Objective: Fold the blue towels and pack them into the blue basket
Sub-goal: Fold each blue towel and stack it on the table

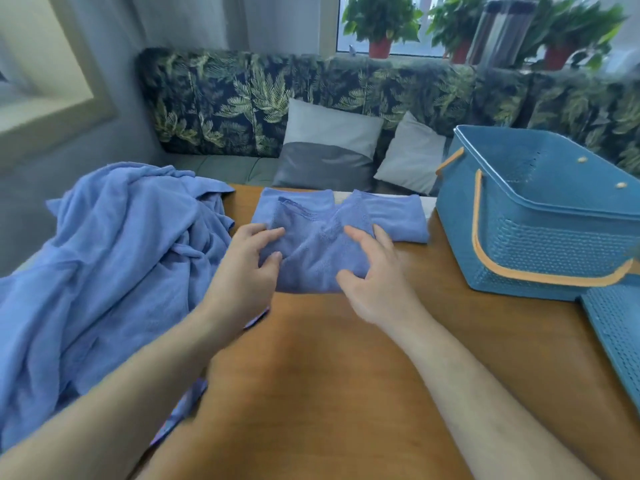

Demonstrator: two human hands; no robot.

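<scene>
Clamps the left hand (252,261), thumb and forefinger bent, on the left edge of a small, half-folded blue terry towel (311,244). Grips the right edge likewise with the right hand (370,271), fingers curled over the cloth. Reaches forward with both bare forearms, palms down. Holds the towel flat at the middle of the brown wooden table (329,358), long axis running left to right, far ends splayed apart. Finds the open blue plastic basket with orange handles (540,220) off to the right, nearer the right hand and close by the towel's right end. Shows a rumpled heap of blue towels (114,258) waiting at the left.
</scene>
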